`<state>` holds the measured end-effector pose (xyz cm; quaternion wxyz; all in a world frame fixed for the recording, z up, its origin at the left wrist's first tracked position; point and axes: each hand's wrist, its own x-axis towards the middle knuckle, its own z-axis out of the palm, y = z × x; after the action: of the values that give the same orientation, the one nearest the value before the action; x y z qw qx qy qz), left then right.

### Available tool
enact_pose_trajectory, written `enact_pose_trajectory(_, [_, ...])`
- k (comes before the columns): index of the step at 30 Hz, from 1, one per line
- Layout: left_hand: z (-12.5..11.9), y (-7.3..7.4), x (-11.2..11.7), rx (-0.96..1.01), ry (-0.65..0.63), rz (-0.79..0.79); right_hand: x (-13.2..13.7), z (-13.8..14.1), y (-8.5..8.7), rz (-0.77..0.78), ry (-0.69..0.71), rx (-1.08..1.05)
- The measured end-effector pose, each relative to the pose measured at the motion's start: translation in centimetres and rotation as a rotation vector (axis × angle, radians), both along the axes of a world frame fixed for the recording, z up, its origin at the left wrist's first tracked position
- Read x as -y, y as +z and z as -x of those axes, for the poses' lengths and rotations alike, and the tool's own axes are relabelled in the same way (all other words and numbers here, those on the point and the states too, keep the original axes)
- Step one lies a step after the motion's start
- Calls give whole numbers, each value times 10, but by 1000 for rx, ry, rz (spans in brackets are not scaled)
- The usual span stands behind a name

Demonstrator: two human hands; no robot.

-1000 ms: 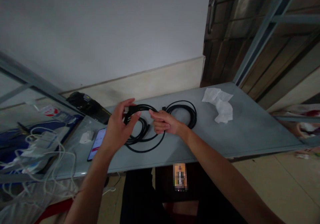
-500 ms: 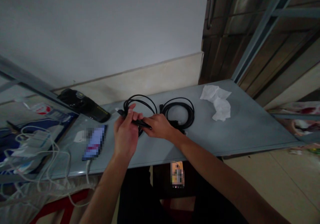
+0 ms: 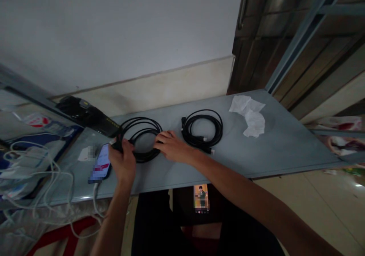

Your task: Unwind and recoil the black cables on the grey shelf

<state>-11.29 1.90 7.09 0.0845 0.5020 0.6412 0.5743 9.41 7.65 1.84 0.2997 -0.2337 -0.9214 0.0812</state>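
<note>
A black cable [image 3: 146, 158] lies in a wide coil between my two hands. My left hand [image 3: 123, 161] is closed on the coil's left side, where a dark connector end partly shows at the fingers. On the opposite side, my right hand [image 3: 171, 145] grips the coil's right edge, its fingers curled over the loops. Just right of that hand, a second coiled black cable [image 3: 219, 130] rests flat, with connector ends showing at its lower edge and upper left. A phone [image 3: 101, 164] with a lit screen lies beside my left hand.
Crumpled white tissue [image 3: 253, 123] lies on the grey table [image 3: 279, 145]. A black bag-like object [image 3: 88, 115] leans at the back left. Tangled white cords [image 3: 54, 168] hang over the left edge. Another lit phone [image 3: 201, 199] sits below the front edge.
My hands have moved apart, the left one toward the lower left. The bunched cable between them has spread into a wider coil lower on the table. The second coil stays put.
</note>
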Motion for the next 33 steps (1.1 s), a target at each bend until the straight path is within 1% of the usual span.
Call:
enact_pose_trajectory(2, [14,-15,0,-170,110,43,-1,1,-2,39,17,-10])
enact_pose_trajectory(3, [20,-22,-1,-207,134,57,-1,1,-3,60,27,-29])
enact_pose_trajectory(5, [30,-33,-5,-218,150,84,-3,0,-3,101,40,-80])
enact_pose_trajectory(7, [37,-41,-8,-244,177,129,-6,-2,-3,137,44,-132])
enact_pose_trajectory(10, [36,-44,-7,-358,217,164,-10,-4,-4,201,40,-213])
enact_pose_trajectory(13, [21,-37,0,-493,204,118,-13,-5,-7,285,13,-285])
enact_pose_trajectory(14, [15,-34,2,-544,181,89,-14,-5,-8,311,5,-300])
enact_pose_trajectory(15, [9,-31,4,-600,132,64,-14,-6,-9,332,1,-311])
enact_pose_trajectory(16, [4,-28,5,-653,57,45,-15,-6,-10,348,0,-320])
enact_pose_trajectory(18, [-3,-25,5,-727,-144,42,-16,-6,-11,364,4,-340])
enact_pose_trajectory(20, [-4,-25,5,-738,-338,72,-17,-6,-12,366,1,-358])
enact_pose_trajectory(22, [-3,-26,6,-713,-437,111,-18,-5,-12,365,-9,-372])
enact_pose_trajectory(26, [-2,-26,11,-706,-480,158,-20,-5,-13,371,-15,-404])
enact_pose_trajectory(30, [-2,-25,13,-701,-499,150,-20,-4,-12,365,-20,-445])
enact_pose_trajectory(33, [-1,-29,10,-678,-487,124,-19,-5,-11,343,-25,-452])
